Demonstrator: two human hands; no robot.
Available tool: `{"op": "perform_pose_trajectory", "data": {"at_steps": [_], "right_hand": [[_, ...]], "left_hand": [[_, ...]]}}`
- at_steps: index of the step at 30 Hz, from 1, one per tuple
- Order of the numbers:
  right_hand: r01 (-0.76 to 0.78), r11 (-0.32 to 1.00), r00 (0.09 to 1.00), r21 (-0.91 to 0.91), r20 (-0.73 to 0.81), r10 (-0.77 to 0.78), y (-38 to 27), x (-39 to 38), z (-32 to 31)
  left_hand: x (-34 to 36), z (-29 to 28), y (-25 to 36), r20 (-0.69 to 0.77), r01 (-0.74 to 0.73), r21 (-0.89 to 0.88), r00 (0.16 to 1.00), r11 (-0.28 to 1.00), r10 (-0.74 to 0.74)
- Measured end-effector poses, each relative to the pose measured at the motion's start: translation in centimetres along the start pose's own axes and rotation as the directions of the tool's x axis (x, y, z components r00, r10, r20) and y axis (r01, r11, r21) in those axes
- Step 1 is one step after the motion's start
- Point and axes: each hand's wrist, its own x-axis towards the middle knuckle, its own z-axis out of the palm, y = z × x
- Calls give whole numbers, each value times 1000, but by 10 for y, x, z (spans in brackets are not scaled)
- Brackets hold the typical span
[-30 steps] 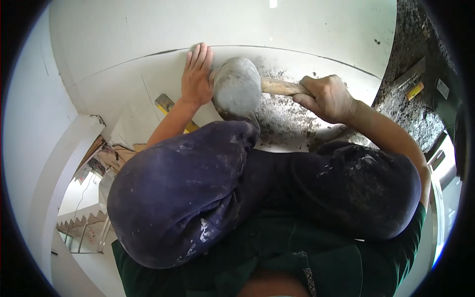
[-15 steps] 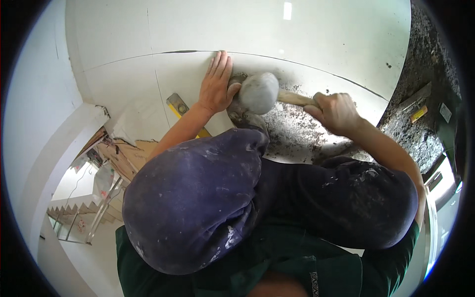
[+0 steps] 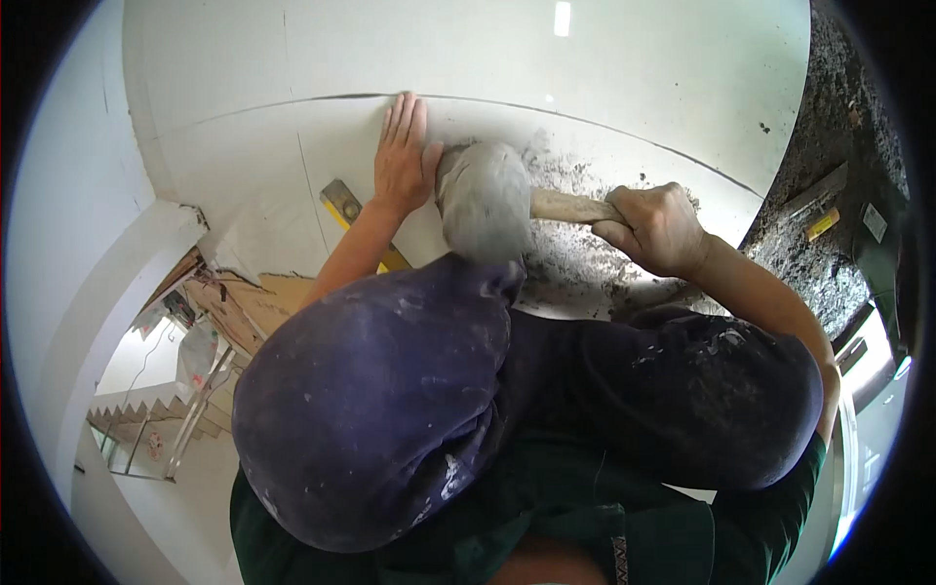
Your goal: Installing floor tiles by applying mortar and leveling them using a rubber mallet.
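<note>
My right hand [image 3: 655, 229] is wrapped round the wooden handle of a mallet [image 3: 485, 203] with a big, pale grey rubber head. The mallet's head is over the light floor tiles, just right of my left hand [image 3: 402, 156]. That hand lies flat on a tile [image 3: 263, 175], its fingers stretched out up to the dark joint line between two rows of tiles. A spirit level [image 3: 341, 203] with a yellow body rests on the tile left of my left forearm, partly hidden by it. Dirt and mortar smears [image 3: 575, 255] cover the tile beneath the mallet's handle.
Rough dark mortar [image 3: 829, 88] lies past the tiles' right edge, with a small yellow object [image 3: 824, 224] on it. A white wall [image 3: 68, 146] rises on the left. Steps with a metal railing [image 3: 200, 414] show at the lower left, near brown boards [image 3: 234, 307].
The mallet's head has shifted left, closer to my left hand. My left hand has slid slightly left and stays flat on the tile.
</note>
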Motion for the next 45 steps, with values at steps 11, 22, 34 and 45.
{"op": "perform_pose_trajectory", "data": {"at_steps": [11,22,34,45], "right_hand": [[103,995,994,16,-27,-102,3,18,1],[-96,995,976,5,197,93,30,-7,8],[-262,960,886,-98,370,279,23,4,-8],[62,997,935,53,347,-77,-9,128,-14]], "left_hand": [[0,-13,1,90,19,84,996,996,-26],[3,-17,-3,124,-53,211,992,976,27],[0,-12,0,105,-36,104,994,994,25],[-54,-16,-5,389,423,409,721,809,-574]]}}
